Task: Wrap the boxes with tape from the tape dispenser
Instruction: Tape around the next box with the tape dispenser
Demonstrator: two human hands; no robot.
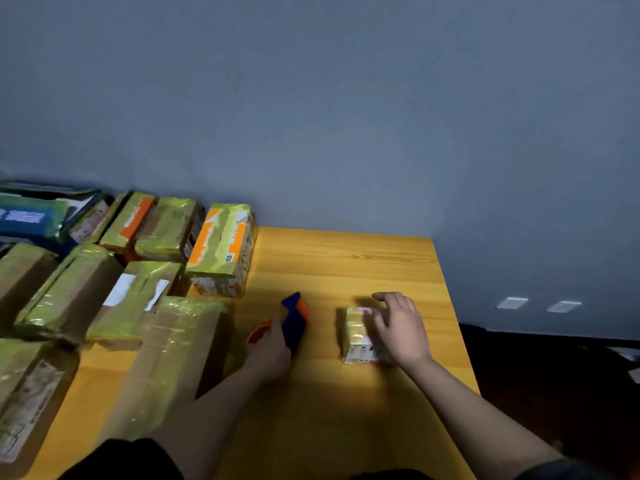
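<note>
A small box (356,336) wrapped in shiny yellowish tape lies on the yellow wooden table (346,258). My right hand (401,327) rests on its top and right side, fingers spread over it. To the left, my left hand (272,351) grips a blue and orange tape dispenser (294,318), whose blue head points away from me. The dispenser stands a short way left of the small box and does not touch it.
Several taped cardboard boxes (173,355) crowd the table's left half, with an orange-printed one (221,251) nearest the dispenser. A blue and green carton (31,216) lies at the far left. The grey wall rises behind; the table's right edge drops to a dark floor.
</note>
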